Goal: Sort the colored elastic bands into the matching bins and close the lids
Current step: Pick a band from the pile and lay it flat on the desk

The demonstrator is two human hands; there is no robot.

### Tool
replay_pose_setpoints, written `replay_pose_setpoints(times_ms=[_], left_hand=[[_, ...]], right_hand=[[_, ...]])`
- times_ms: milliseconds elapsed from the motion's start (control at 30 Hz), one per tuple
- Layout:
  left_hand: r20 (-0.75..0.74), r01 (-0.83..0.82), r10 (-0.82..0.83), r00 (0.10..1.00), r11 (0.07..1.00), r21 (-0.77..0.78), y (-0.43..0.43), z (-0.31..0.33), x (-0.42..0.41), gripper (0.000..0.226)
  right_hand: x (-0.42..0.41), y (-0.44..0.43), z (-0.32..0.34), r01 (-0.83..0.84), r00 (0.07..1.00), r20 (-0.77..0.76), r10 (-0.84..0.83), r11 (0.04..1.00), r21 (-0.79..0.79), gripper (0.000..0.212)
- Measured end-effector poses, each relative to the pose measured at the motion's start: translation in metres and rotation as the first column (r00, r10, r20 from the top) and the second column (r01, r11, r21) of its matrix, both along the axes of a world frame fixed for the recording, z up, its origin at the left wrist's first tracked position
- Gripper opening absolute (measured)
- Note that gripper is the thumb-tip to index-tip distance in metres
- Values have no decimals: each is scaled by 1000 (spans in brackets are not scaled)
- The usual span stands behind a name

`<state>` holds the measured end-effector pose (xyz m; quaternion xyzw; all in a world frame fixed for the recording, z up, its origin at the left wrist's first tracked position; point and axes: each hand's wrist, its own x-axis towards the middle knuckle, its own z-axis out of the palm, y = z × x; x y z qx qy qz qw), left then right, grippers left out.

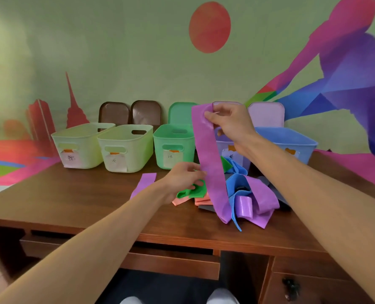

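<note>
- Now we hold the purple band (210, 154) stretched upright over the right half of the worktop (72, 198). Its top end is in front of the purple bin (222, 148), and its lower end runs down into the pile of bands (243, 194) near the front edge.
- Our right hand (230, 126) pinches the band's top end between thumb and fingers. Our left hand (182, 181) appears to pinch its left edge about halfway down, just above a green band (193, 193).
- The lower end looks caught among the folds of a blue band (237, 185), so a further lift could drag that one along into the wrong bin.
- The pile lies close to the worktop's front edge, so a hard tug could spill bands over it.
- The band is elastic. If it is pulled taut while snagged, it may slip from our fingers and spring back.
- A loose purple strip (144, 183) lies apart towards the middle and could easily be overlooked.
- The lids lean against the wall behind the bins, and a careless reach might topple them.
</note>
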<state>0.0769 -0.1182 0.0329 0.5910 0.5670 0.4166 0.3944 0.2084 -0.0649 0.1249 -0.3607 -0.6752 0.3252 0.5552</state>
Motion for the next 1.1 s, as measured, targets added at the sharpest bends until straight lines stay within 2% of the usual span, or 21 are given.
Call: replay_pose_setpoints(times_ms=[133, 267, 367, 533, 633, 767, 833, 967, 1100], left_hand=[[-3, -2, 2, 1000, 1000, -4, 3, -8, -2, 13], [68, -60, 55, 996, 995, 75, 4, -5, -5, 10], [81, -93, 84, 993, 989, 114, -1, 1, -17, 8], [53, -128, 123, 991, 987, 98, -15, 7, -48, 9], [-41, -139, 143, 989, 987, 81, -27, 8, -68, 20], [-148, -150, 159, 976, 986, 73, -49, 7, -96, 18], [-174, -167, 174, 969, 985, 52, -58, 4, -113, 17], [-217, -186, 173, 961, 981, -45, -70, -10, -144, 21], [-210, -200, 173, 962, 973, -113, -75, -22, -160, 25]], right_hand=[[-1, -2, 5, -10, 989, -146, 7, 1000, -20, 8], [-2, -1, 10, -33, 966, -258, 27, 999, -19, 7], [-6, 2, 7, -7, 957, -290, 1, 1000, -20, 2], [-16, 6, -4, 42, 960, -275, -58, 997, -64, 9], [-22, 10, -12, 84, 977, -188, -100, 992, -92, 12], [-31, 16, -27, 75, 995, -50, -84, 984, -160, 17], [-37, 18, -34, 67, 995, 80, -54, 983, -171, 19], [-57, 24, -49, 108, 915, 395, -85, 993, -36, 23], [-83, 31, -66, 88, 796, 597, -101, 995, 51, 35]])
